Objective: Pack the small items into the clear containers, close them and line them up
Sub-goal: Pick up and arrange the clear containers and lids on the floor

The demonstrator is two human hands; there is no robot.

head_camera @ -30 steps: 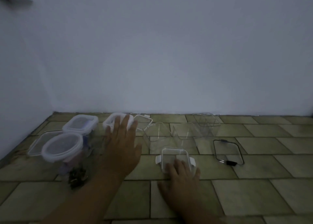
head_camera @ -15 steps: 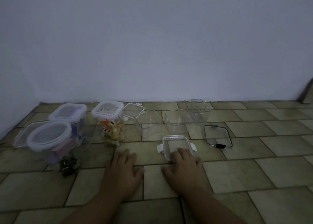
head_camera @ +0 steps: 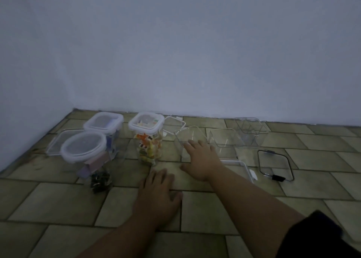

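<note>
Three containers lidded, left | right hand (head_camera: 201, 158) open, fingers at empty clear container (head_camera: 190, 140) on floor | left hand (head_camera: 158, 195) flat, empty | advise gripping both walls, keep upright.

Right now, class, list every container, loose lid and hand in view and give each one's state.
Round container: lidded.
Rear square container: lidded.
Colourful-filled container: lidded, full.
Three clear containers: open, empty.
Black-edged lid: loose on floor.
Left hand: flat on floor, empty.
Right hand: open, at nearest empty container.
</note>
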